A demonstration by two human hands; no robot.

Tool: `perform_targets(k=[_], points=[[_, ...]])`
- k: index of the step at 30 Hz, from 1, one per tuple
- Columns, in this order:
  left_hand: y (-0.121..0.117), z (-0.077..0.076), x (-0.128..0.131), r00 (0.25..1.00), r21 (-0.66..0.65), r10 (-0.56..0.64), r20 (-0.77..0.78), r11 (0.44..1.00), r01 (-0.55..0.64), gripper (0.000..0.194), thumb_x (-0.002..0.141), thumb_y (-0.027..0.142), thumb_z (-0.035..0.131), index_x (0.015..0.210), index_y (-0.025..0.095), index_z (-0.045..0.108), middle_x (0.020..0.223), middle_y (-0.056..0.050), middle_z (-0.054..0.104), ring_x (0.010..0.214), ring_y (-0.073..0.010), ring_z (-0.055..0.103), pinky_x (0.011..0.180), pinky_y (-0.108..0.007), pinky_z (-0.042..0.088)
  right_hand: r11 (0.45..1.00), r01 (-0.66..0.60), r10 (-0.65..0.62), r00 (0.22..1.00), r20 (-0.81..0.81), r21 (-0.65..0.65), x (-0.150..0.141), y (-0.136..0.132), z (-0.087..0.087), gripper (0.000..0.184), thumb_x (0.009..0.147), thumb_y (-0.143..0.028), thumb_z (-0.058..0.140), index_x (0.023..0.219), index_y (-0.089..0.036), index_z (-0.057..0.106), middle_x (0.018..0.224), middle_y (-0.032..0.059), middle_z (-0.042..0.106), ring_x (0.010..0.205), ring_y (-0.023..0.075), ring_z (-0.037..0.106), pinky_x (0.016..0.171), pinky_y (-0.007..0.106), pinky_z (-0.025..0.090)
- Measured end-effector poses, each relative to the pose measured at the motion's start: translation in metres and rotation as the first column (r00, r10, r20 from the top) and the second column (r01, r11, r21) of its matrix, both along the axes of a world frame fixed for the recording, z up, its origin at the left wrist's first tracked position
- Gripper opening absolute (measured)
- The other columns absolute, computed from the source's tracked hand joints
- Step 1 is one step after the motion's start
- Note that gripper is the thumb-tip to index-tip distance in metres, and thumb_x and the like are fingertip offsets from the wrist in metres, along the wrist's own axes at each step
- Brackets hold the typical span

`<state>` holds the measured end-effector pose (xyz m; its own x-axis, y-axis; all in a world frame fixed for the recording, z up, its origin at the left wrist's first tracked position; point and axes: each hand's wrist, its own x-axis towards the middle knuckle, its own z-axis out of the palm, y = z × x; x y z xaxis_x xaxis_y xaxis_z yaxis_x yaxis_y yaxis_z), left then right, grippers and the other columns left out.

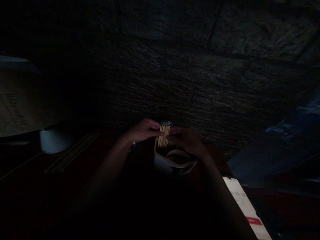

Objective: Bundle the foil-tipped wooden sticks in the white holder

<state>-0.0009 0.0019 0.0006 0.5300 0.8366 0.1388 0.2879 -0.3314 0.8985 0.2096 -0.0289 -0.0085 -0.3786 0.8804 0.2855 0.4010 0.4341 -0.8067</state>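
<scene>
In dim light, my left hand (143, 130) and my right hand (186, 138) meet from both sides on a bundle of pale wooden sticks (163, 137). Fingers and thumbs of both are closed on it. The sticks stand nearly upright, side by side, their lower ends inside a whitish container (162, 164) with an angular rim. Something shiny and crinkled, like foil or clear wrap (166, 123), shows at their upper ends. A round-edged piece (178, 154) sits in the container beside the sticks. Its kind is too dark to make out.
Behind rises a rough block wall (175, 70). At left are several long thin sticks (72, 153), a white rounded object (53, 141) and a large brownish printed object (22, 100). A lit phone (241, 200) lies at right. A small shiny item (134, 145) is near my left wrist.
</scene>
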Motion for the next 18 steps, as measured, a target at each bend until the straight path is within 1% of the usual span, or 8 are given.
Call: perform_targets(k=[3, 7, 12, 16, 18], points=[[-0.0002, 0.0009, 0.0004, 1.000, 0.004, -0.009, -0.003, 1.000, 0.009, 0.016, 0.073, 0.023, 0.072, 0.084, 0.012, 0.073, 0.090, -0.007, 0.075, 0.085, -0.0182, 0.067, 0.075, -0.027, 0.049, 1.000, -0.001, 0.001, 1.000, 0.006, 0.000, 0.0000, 0.0007, -0.0017, 0.015, 0.081, -0.024, 0.067, 0.094, -0.020, 0.073, 0.097, 0.0033, 0.075, 0.089, 0.0180, 0.069, 0.085, 0.033, 0.051], [0.0003, 0.0007, 0.0002, 0.999, -0.011, -0.046, 0.013, 0.999, 0.046, 0.018, 0.074, 0.023, 0.071, 0.088, 0.012, 0.073, 0.090, -0.006, 0.076, 0.086, -0.0184, 0.068, 0.078, -0.028, 0.048, 1.000, 0.004, -0.004, 1.000, 0.011, -0.004, -0.0005, -0.0002, -0.0007, 0.017, 0.083, -0.025, 0.066, 0.097, -0.020, 0.074, 0.101, 0.0039, 0.075, 0.094, 0.0196, 0.069, 0.089, 0.035, 0.050], [-0.0004, 0.0010, 0.0013, 1.000, -0.006, -0.010, -0.014, 1.000, 0.010, 0.017, 0.072, 0.023, 0.072, 0.084, 0.011, 0.072, 0.086, -0.006, 0.075, 0.081, -0.0181, 0.067, 0.072, -0.026, 0.047, 1.000, 0.012, -0.012, 1.000, -0.008, 0.005, -0.0015, -0.0010, 0.0011, 0.016, 0.082, -0.025, 0.067, 0.096, -0.021, 0.073, 0.100, 0.0029, 0.075, 0.093, 0.0189, 0.069, 0.089, 0.034, 0.051], [0.0004, -0.0012, 0.0036, 0.998, -0.023, -0.057, 0.014, 0.998, 0.057, 0.018, 0.072, 0.021, 0.072, 0.087, 0.013, 0.073, 0.088, -0.006, 0.076, 0.083, -0.0180, 0.068, 0.075, -0.027, 0.048, 1.000, -0.018, 0.018, 0.999, -0.027, -0.002, -0.0015, -0.0003, 0.0001, 0.016, 0.083, -0.025, 0.066, 0.096, -0.022, 0.073, 0.102, 0.0034, 0.075, 0.095, 0.0188, 0.069, 0.090, 0.035, 0.050], [0.0014, -0.0032, 0.0046, 0.998, -0.024, -0.060, 0.031, 0.998, 0.061, 0.018, 0.071, 0.021, 0.072, 0.087, 0.013, 0.074, 0.089, -0.006, 0.076, 0.084, -0.0187, 0.068, 0.076, -0.028, 0.049, 1.000, 0.002, -0.002, 1.000, -0.026, 0.007, -0.0017, 0.0002, -0.0009, 0.014, 0.082, -0.026, 0.067, 0.094, -0.021, 0.073, 0.098, 0.0034, 0.075, 0.092, 0.0190, 0.069, 0.087, 0.034, 0.051]])
